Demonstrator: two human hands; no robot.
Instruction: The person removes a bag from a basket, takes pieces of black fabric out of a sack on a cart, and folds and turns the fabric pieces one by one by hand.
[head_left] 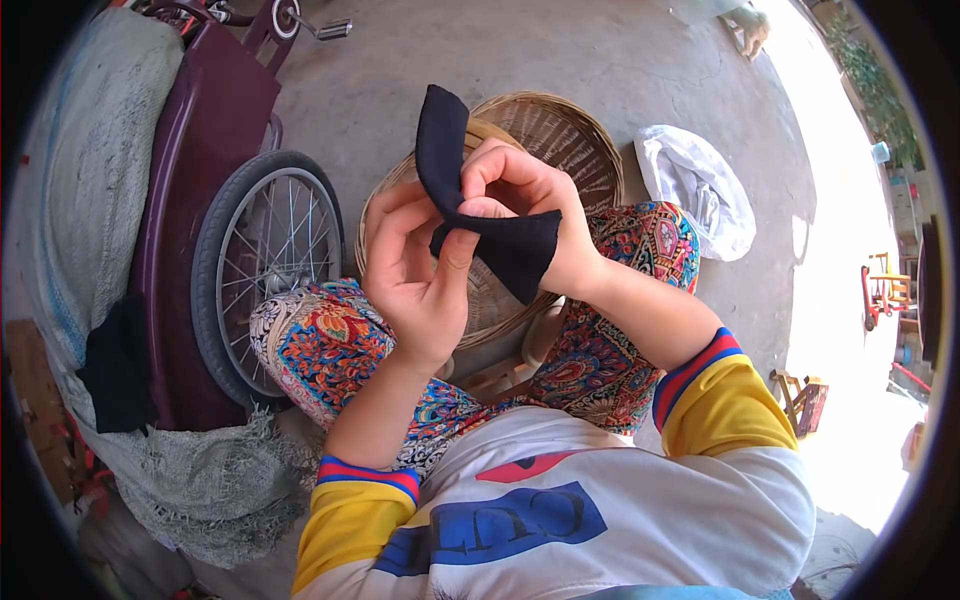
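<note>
A piece of black cloth (443,140) is held up in front of me, folded or creased at its middle. One end sticks up, and the other flares out toward the lower right. My left hand (420,260) pinches it from the lower left between thumb and fingers. From the right, my right hand (530,200) also has thumb and fingers closed on the cloth near the crease. The cloth hides some of the fingertips. Below both hands stands a round wicker basket (597,150), between my knees.
A bicycle wheel (270,270) and a maroon cart panel (205,130) stand close on the left. Woven sacks (100,150) lie over that side, with a dark cloth (118,365) on them. A white bag (700,190) lies right of the basket. A small wooden stool (800,402) stands farther right.
</note>
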